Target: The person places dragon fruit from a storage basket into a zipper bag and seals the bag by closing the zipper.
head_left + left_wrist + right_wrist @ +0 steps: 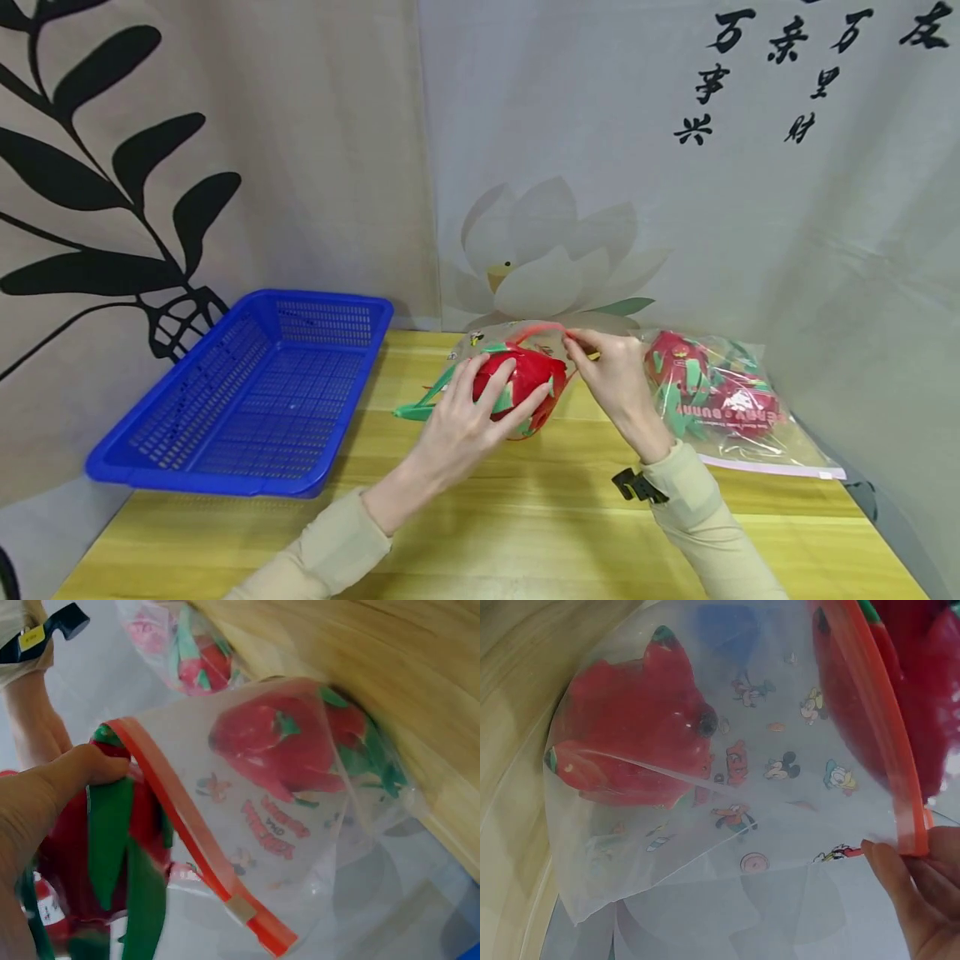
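Note:
My left hand (461, 417) grips a red dragon fruit (528, 371) with green scales, fingers spread over its top. That fruit (67, 855) is at the mouth of a clear printed zip bag (187, 727), partly inside the red zip edge. Another dragon fruit (637, 735) lies deeper in the bag, seen through the plastic. With thumb and fingers, my right hand (618, 379) pinches the end of the red zip edge (900, 765). A pale slider (241, 909) sits near the other end of the zip in the left wrist view.
A blue plastic basket (210, 482) stands at the left of the wooden table (517, 533). On the right lies a second clear zip bag (787, 442) with dragon fruits in it. A printed cloth (337, 167) hangs behind the table.

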Motion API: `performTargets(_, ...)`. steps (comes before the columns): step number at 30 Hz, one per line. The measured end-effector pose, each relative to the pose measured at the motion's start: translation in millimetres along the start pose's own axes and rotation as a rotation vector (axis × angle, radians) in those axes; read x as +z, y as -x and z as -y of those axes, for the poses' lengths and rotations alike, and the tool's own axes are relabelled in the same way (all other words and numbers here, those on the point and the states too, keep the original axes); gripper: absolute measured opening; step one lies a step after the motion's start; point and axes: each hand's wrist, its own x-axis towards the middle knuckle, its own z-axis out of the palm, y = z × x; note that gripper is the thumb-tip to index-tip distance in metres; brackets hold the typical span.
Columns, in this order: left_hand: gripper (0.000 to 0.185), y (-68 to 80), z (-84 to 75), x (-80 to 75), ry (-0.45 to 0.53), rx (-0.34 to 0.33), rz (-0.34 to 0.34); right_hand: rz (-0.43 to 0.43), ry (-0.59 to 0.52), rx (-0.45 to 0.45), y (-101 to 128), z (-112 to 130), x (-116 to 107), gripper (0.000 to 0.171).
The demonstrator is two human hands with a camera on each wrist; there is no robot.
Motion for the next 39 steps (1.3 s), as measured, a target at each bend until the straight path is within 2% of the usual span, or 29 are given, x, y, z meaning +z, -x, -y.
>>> performTargets(4,0.043,2.0,-2.9,-0.3,-0.021,0.060,-0.051,0.029,-0.018,0.015,-2,0,0,0.013)
performTargets(7,0.036,1.4,-6.3,-2.2,-0.063,0.076,-0.054,0.045,-0.030,0.013,-3,0,0,0.014)
performTargets(9,0.039,0.8,-8.3,-2.7,-0.098,0.063,-0.050,0.047,-0.034,0.009,-2,-1,0,0.014)
performTargets(15,0.057,-0.3,-7.8,-2.4,-0.125,-0.064,0.024,0.042,-0.031,0.004,0,-1,0,0.013)
performTargets(18,0.061,0.9,-4.0,-0.4,-0.118,-0.082,0.070,0.042,-0.033,-0.004,1,-1,0,0.012)
performTargets(26,0.048,7.0,2.3,10.6,-0.142,0.064,0.089,0.047,-0.043,-0.004,0,1,-2,0.011)
performTargets(39,0.040,-1.5,1.0,32.3,-0.159,0.157,0.038,0.034,-0.014,-0.037,0,5,-1,0.011)
